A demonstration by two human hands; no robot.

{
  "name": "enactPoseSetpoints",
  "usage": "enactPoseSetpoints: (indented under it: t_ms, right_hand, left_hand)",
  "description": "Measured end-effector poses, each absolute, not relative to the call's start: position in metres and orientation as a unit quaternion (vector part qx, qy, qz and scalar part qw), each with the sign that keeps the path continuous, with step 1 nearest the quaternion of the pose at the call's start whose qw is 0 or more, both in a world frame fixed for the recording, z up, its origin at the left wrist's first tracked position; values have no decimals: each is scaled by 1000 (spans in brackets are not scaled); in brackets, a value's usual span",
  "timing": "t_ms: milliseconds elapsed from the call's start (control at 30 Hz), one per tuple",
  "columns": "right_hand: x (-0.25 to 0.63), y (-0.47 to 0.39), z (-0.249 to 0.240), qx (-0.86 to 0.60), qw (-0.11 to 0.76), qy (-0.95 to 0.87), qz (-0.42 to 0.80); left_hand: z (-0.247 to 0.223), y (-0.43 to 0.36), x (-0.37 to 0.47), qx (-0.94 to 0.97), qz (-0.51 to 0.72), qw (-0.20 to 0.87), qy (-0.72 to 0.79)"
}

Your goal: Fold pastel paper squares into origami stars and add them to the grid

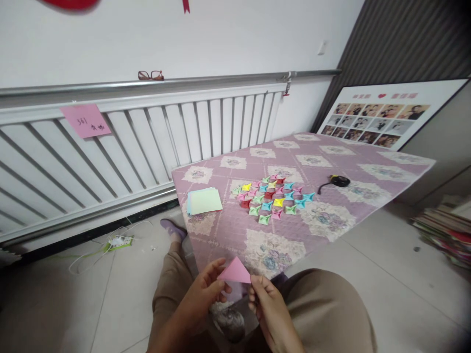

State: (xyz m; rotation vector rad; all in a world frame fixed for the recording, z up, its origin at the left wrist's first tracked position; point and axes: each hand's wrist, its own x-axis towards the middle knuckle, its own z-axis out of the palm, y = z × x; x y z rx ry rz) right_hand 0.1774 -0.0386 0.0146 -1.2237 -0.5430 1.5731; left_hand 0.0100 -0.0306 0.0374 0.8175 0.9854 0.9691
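Note:
A pink paper folded into a triangle (pixel 236 271), point up, is held over the near edge of the table. My left hand (pixel 206 290) has the left corner between thumb and fingers, the other fingers curved and spread. My right hand (pixel 265 300) pinches the right corner, its fingers curled in. Beyond them, several small folded paper shapes (pixel 268 195) in green, pink, red, blue and yellow stand in slanting rows on the tablecloth (pixel 235 235). A stack of paper sheets (pixel 206 201), pale green on top, lies at the table's left side.
A black coiled cord (pixel 339 181) lies right of the shapes. Behind the table are a white radiator (pixel 206 127) with a pink note (pixel 85 120) and glasses (pixel 150 75) on the pipe. A photo board (pixel 375 117) leans at the back right. A power strip (pixel 119 242) is on the floor.

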Motion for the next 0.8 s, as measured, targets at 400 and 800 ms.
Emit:
enactPoseSetpoints:
  t_ms: [400, 800]
  right_hand:
    - [159, -48, 15, -489, 468, -192, 710]
    - [165, -43, 7, -577, 450, -556, 396]
  left_hand:
    - [36, -27, 32, 237, 489, 697, 468]
    - [26, -25, 25, 381, 427, 630, 525]
